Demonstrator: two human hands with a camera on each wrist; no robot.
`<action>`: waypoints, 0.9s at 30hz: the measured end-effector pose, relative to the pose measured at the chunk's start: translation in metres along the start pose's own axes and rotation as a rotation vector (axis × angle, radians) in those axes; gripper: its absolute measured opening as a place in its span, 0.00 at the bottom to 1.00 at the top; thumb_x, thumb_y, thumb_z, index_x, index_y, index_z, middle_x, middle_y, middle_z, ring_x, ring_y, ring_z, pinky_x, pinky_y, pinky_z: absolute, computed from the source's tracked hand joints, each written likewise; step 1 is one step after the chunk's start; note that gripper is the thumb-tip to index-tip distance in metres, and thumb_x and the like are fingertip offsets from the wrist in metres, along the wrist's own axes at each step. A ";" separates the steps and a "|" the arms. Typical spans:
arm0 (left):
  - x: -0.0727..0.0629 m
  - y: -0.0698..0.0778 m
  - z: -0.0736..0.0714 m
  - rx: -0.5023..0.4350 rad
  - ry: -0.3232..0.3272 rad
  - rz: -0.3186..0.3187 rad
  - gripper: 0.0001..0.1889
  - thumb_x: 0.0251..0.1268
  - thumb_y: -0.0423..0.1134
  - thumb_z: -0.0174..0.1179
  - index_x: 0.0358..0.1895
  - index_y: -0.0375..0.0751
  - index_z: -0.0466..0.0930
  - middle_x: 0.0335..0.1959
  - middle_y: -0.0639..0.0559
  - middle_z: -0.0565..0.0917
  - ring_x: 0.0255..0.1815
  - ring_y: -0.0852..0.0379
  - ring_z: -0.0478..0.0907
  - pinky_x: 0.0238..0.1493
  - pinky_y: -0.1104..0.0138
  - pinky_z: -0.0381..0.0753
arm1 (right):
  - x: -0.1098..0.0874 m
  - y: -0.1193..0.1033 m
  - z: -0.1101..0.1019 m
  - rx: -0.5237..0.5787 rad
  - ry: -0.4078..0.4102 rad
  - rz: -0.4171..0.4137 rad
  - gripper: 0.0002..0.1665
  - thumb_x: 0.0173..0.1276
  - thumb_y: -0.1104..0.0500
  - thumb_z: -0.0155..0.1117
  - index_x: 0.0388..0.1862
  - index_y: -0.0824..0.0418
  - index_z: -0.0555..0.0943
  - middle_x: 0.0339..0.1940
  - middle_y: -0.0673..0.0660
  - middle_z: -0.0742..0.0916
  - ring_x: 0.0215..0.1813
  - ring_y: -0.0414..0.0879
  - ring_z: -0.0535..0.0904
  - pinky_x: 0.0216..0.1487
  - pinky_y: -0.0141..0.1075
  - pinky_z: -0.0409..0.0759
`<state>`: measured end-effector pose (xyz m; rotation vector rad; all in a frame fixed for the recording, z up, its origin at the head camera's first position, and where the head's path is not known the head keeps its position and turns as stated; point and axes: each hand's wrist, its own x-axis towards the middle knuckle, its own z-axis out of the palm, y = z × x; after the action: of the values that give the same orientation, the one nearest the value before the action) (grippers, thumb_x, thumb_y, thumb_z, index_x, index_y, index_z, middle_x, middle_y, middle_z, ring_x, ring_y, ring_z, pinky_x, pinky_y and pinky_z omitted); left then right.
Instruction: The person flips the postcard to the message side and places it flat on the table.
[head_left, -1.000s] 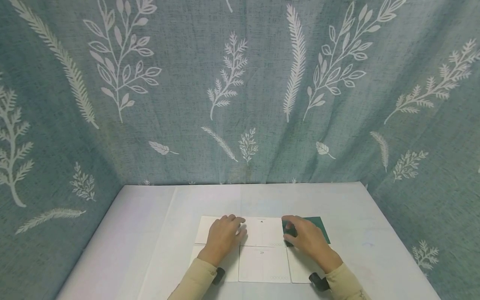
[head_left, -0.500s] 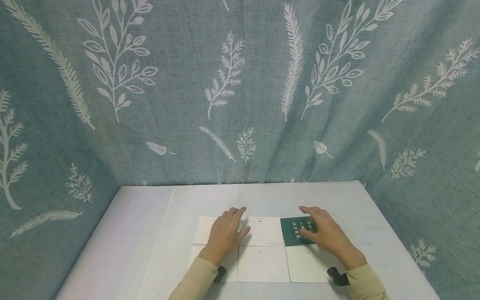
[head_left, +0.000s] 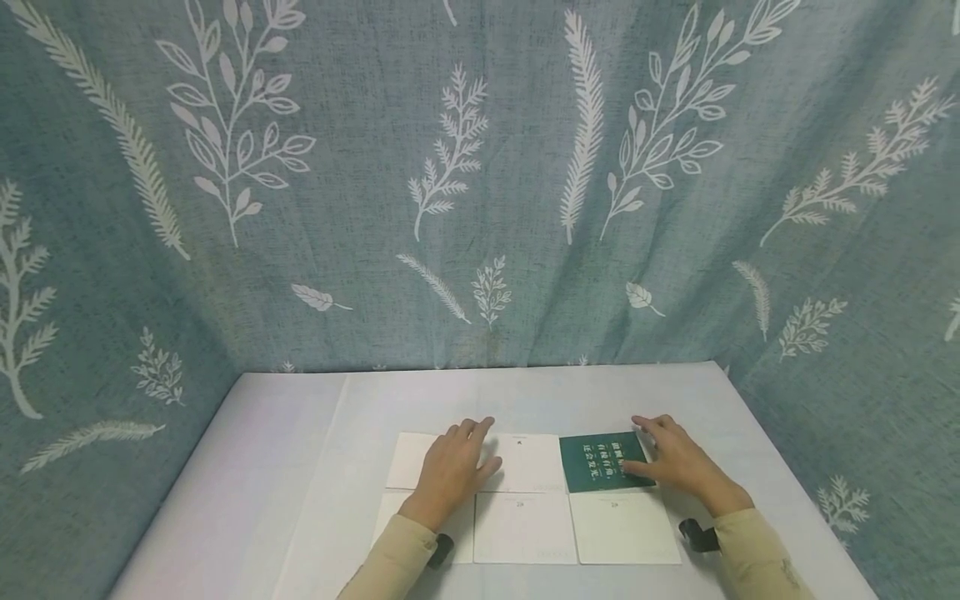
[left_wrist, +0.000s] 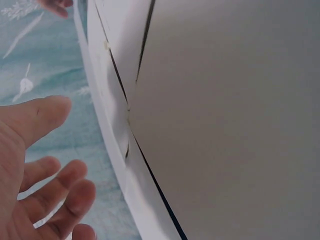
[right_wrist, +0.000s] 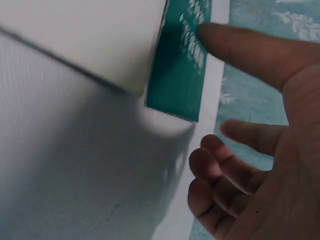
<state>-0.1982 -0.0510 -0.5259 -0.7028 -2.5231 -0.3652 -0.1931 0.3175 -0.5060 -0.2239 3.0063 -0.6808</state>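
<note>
A dark green card (head_left: 590, 463) with white characters lies face up at the right end of the far row of cards. My right hand (head_left: 678, 462) is at its right side, thumb over the printed face and the other fingers loosely bent beyond the edge. In the right wrist view the thumb (right_wrist: 240, 47) overlaps the green card (right_wrist: 175, 80), and a gap separates it from the fingers. My left hand (head_left: 452, 467) hovers over the white cards on the left, thumb and fingers spread with nothing between them. It hides part of the far left white card (head_left: 408, 458).
White postcards make up the remainder of two rows: a far middle card (head_left: 528, 462), a near middle card (head_left: 525, 533) and a near right card (head_left: 622, 533) among them. They lie on a white table (head_left: 300, 467). A patterned blue-green curtain (head_left: 360, 208) hangs behind it.
My right hand has moved right across the green card to its right side, uncovering the characters and the near right white card. The left hand has spread its fingers slightly, staying in place.
</note>
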 end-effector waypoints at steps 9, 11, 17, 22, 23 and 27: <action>0.000 0.003 -0.001 -0.008 -0.032 0.025 0.25 0.58 0.48 0.74 0.57 0.42 0.83 0.44 0.48 0.85 0.35 0.54 0.80 0.30 0.64 0.79 | 0.002 0.007 0.006 0.015 -0.027 0.034 0.53 0.51 0.41 0.82 0.66 0.72 0.74 0.56 0.69 0.76 0.58 0.66 0.75 0.61 0.64 0.72; -0.001 0.003 -0.001 -0.005 -0.057 0.027 0.23 0.58 0.49 0.74 0.55 0.43 0.84 0.43 0.50 0.85 0.36 0.54 0.80 0.32 0.65 0.80 | 0.002 0.006 0.005 0.025 -0.026 0.042 0.52 0.50 0.41 0.82 0.65 0.72 0.74 0.56 0.69 0.76 0.59 0.67 0.75 0.61 0.64 0.72; -0.003 0.002 0.001 0.027 -0.120 0.041 0.24 0.57 0.51 0.75 0.53 0.44 0.85 0.41 0.50 0.86 0.35 0.55 0.79 0.32 0.66 0.79 | 0.003 0.005 0.003 0.030 -0.039 0.076 0.54 0.48 0.41 0.84 0.64 0.72 0.73 0.56 0.70 0.76 0.57 0.66 0.77 0.61 0.62 0.73; -0.005 0.002 0.002 0.041 -0.138 0.047 0.26 0.54 0.52 0.76 0.53 0.44 0.85 0.41 0.50 0.87 0.34 0.56 0.79 0.32 0.67 0.79 | 0.001 0.005 -0.004 0.085 -0.041 0.090 0.53 0.48 0.44 0.85 0.61 0.75 0.71 0.53 0.68 0.78 0.55 0.64 0.77 0.60 0.60 0.74; -0.005 0.001 0.002 0.041 -0.138 0.047 0.26 0.54 0.52 0.76 0.53 0.44 0.85 0.41 0.50 0.87 0.34 0.56 0.79 0.32 0.67 0.79 | 0.000 0.006 -0.005 0.102 -0.043 0.093 0.52 0.48 0.45 0.85 0.61 0.76 0.70 0.52 0.67 0.79 0.55 0.63 0.78 0.59 0.60 0.74; -0.006 0.002 0.002 0.035 -0.130 0.045 0.25 0.55 0.52 0.76 0.53 0.44 0.85 0.40 0.50 0.87 0.35 0.55 0.80 0.33 0.66 0.80 | -0.003 0.012 -0.010 0.172 -0.046 0.128 0.47 0.52 0.50 0.83 0.61 0.72 0.68 0.47 0.63 0.83 0.48 0.57 0.80 0.51 0.55 0.78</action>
<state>-0.1936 -0.0512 -0.5300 -0.7921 -2.6232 -0.2671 -0.1927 0.3323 -0.5021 -0.0388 2.8670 -0.9005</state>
